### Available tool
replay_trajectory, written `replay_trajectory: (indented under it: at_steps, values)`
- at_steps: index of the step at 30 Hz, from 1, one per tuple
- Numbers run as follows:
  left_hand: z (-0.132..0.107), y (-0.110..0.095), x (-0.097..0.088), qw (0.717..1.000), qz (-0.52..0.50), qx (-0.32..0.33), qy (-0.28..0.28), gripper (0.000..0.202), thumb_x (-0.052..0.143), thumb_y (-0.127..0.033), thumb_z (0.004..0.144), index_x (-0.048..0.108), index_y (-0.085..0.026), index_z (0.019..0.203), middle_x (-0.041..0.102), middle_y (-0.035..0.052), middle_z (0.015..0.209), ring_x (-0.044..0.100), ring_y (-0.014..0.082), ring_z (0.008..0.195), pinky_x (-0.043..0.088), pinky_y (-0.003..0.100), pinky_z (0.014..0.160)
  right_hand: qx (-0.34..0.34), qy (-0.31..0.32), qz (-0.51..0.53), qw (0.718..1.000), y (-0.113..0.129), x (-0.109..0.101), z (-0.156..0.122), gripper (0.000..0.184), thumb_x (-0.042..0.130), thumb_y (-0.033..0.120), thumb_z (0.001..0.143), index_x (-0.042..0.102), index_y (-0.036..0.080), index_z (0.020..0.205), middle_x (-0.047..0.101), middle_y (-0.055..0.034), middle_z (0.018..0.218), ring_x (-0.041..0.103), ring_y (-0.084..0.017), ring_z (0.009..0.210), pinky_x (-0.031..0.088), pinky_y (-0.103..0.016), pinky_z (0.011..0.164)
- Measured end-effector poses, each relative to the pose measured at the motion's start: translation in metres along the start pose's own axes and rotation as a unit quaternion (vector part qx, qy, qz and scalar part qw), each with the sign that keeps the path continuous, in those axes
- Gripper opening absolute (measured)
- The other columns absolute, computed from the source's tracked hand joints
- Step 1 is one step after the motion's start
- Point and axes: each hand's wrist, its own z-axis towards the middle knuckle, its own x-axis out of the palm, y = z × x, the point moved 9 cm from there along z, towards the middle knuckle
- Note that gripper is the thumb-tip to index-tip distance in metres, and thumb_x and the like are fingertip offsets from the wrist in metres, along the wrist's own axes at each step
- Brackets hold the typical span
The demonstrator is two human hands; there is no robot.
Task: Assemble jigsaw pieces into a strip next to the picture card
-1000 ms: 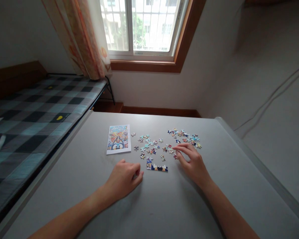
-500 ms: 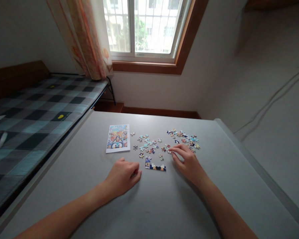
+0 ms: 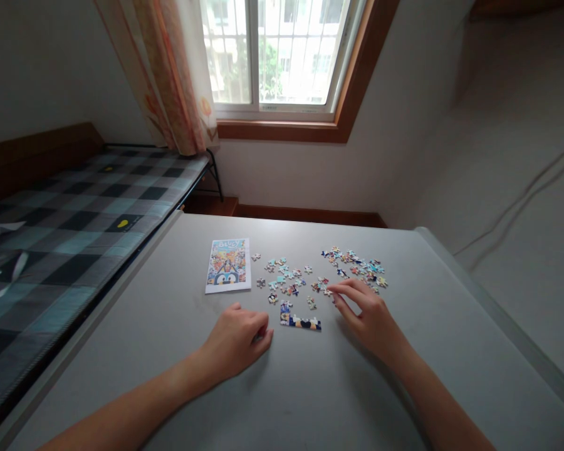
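Note:
Small loose jigsaw pieces (image 3: pixel 286 279) lie scattered on a grey table (image 3: pixel 310 388). A short joined strip of pieces (image 3: pixel 299 322) sits in front of them. My left hand (image 3: pixel 237 341) rests on the table just left of the strip, its fingers curled under. My right hand (image 3: pixel 369 316) lies to the right of the strip, fingers stretched out, with the fingertips touching a loose piece (image 3: pixel 328 290) at the edge of the scatter. A second cluster of pieces (image 3: pixel 357 264) lies beyond that hand. A picture card (image 3: pixel 229 264) with a colourful cartoon print lies at the left of the pieces.
A bed with a checked blue and black cover (image 3: pixel 66 232) runs along the table's left edge. Beyond the table are a window (image 3: pixel 277 53) with a wooden frame and a patterned curtain (image 3: pixel 169 75). A white wall stands to the right.
My right hand has drawn slightly left and nearer, its fingertips staying on loose pieces. The left hand stays where it was. The view has tilted a little.

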Motion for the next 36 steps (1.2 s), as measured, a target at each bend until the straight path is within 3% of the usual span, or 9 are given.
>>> replay_trajectory:
  at_steps: [25,36]
  values:
    - [-0.0004,-0.0007,0.0004,1.000,0.008,0.012,-0.005,0.024,0.046,-0.030,0.091,0.051,-0.019,0.070,0.065,-0.0020,0.065,0.052,0.0118,0.057,0.028,0.030,0.067,-0.007,-0.017,0.006,1.000,-0.0012,-0.0085,0.0004,0.019,0.051,0.024,0.090,0.069,0.021,0.096,0.067,-0.0071,0.092,0.064,-0.021,0.087,0.051,-0.037,0.084]
    - [0.0007,-0.0013,-0.0006,0.999,0.031,0.009,-0.011,0.027,0.045,-0.031,0.091,0.053,-0.019,0.068,0.062,-0.0021,0.061,0.048,0.0111,0.053,0.028,0.029,0.067,-0.011,0.037,-0.003,0.999,-0.0022,-0.0050,0.0019,0.018,0.051,0.019,0.090,0.068,0.019,0.097,0.067,-0.0061,0.089,0.063,-0.018,0.083,0.049,-0.033,0.082]
